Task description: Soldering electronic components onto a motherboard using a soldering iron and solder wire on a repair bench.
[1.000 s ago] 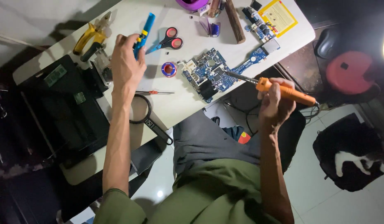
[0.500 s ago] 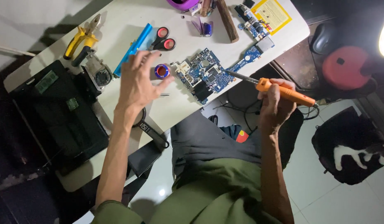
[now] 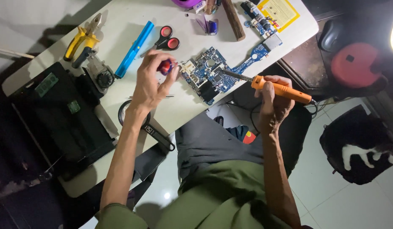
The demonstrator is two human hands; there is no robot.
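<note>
My left hand [image 3: 152, 78] is closed around a small round red and blue spool [image 3: 166, 66] just left of the blue circuit board [image 3: 207, 76] on the white table [image 3: 120, 17]. My right hand [image 3: 272, 99] grips an orange-handled soldering iron [image 3: 281, 89], its metal tip resting on the board's right side. A second narrow blue board [image 3: 258, 51] runs off toward the upper right.
A blue tool [image 3: 134, 48], red-handled scissors [image 3: 167, 37], yellow pliers [image 3: 79, 38] and a small fan [image 3: 104, 78] lie on the left. A black laptop base [image 3: 56, 114] fills the near left. A magnifier [image 3: 149, 129] lies under my forearm. A cat [image 3: 366, 152] rests on the floor.
My left hand moved from the blue tool right to the small spool and picked it up. The soldering iron in my right hand stayed at the board.
</note>
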